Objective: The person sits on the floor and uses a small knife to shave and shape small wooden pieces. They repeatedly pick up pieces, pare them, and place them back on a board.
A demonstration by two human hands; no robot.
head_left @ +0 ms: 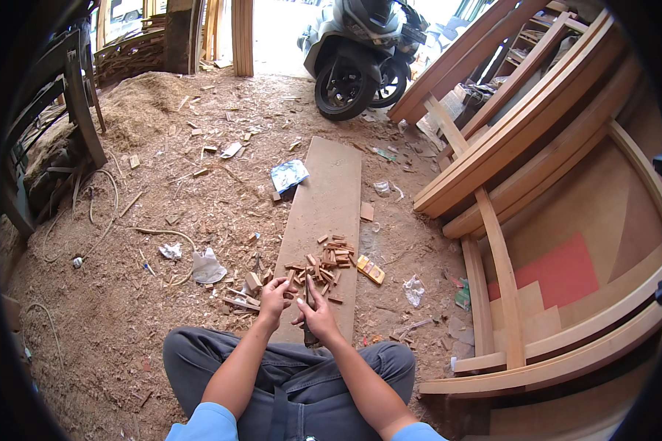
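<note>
My left hand [275,301] pinches a small wooden piece [290,277] between thumb and fingers. Close beside it, my right hand [318,317] is closed around a slim dark hand tool [311,338]; its grip end shows below the fist and a narrow dark end points away from me. Whether it is a knife or a chisel, I cannot tell. Just beyond both hands, a loose pile of small reddish-brown wooden blocks [336,255] lies on a long flat board [326,184]. The board runs away from my crossed legs.
A yellow packet [371,269] lies at the board's right edge, a blue-white wrapper [289,175] at its left. Wooden frames [504,279] lean along the right. A motorcycle [349,62] stands at the far end. Sawdust, offcuts and a cord [115,198] cover the ground.
</note>
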